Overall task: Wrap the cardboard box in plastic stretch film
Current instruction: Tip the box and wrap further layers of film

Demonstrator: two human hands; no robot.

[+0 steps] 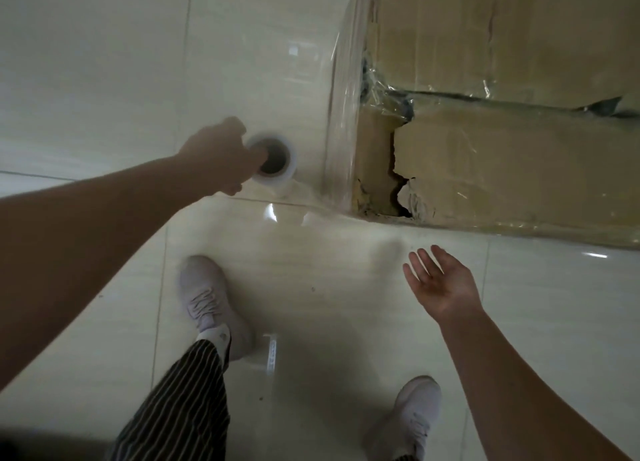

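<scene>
Glossy floor tiles; torn cardboard box under shiny film.

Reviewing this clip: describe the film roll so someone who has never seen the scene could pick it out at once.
Start at the big brown cardboard box on the glossy pale tiled floor. Just off its film-covered left edge, the left hand holds a white cylindrical roll of clear plastic stretch film, seen end-on. Its dark hollow core and the sheet running to the box mark it out.
</scene>
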